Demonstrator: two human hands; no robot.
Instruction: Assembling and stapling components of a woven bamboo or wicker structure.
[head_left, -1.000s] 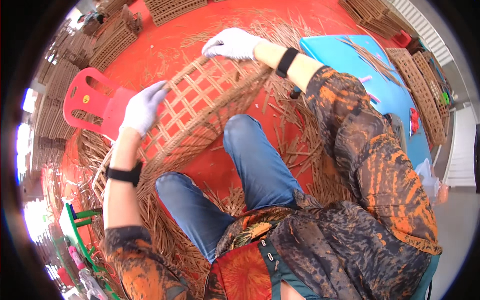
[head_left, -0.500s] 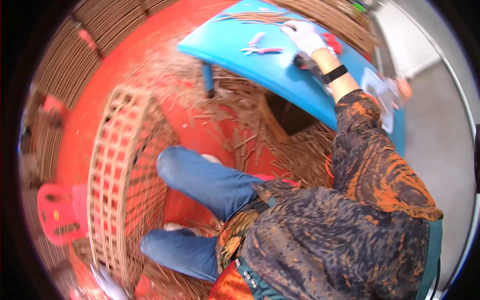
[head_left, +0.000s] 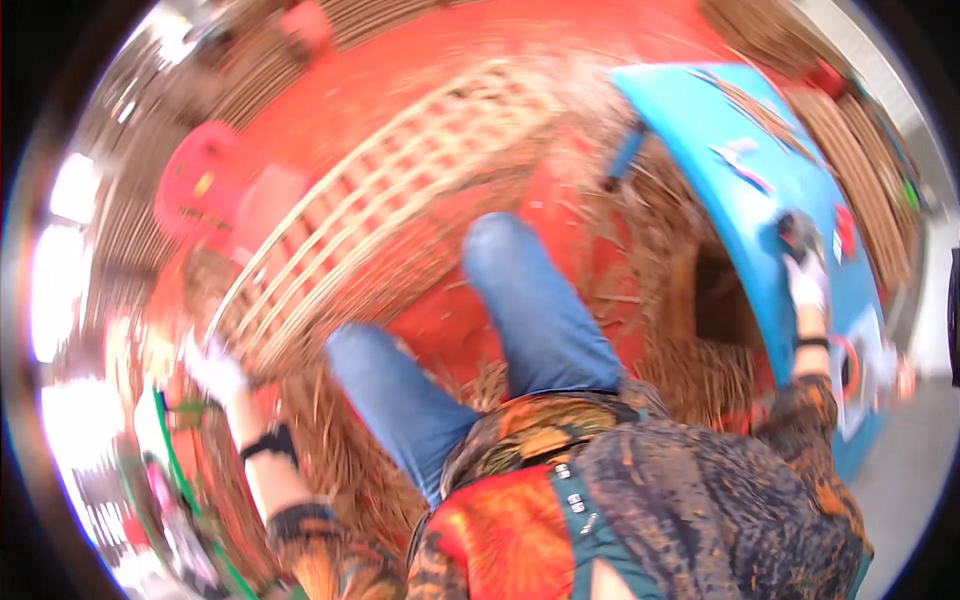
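My left hand (head_left: 217, 372), in a white glove, is at the near-left end of a woven lattice basket (head_left: 390, 170). It seems to touch the rim there, but blur hides how the fingers lie. The basket is pale brown, with square openings, and rests tilted on its side in front of my knees. Over the blue table (head_left: 735, 200) on the right, my gloved right hand (head_left: 808, 284) is closed on a dark, bulky hand tool (head_left: 799, 236) whose exact kind is smeared. Pliers with pink handles (head_left: 742, 168) lie farther along the tabletop, beside thin brown strips (head_left: 755, 108).
A red plastic chair (head_left: 205, 190) stands beyond the basket at left. Brown strips and scraps (head_left: 350, 470) litter the red floor around my legs. Beside the right hand is a red item (head_left: 845, 232); a clear plastic tray (head_left: 868, 360) sits at the table's near end.
The view has swung, shifting table and basket in the picture. My right hand has drawn back from above the table and closed on the dark tool. My left hand stays by the basket's end.
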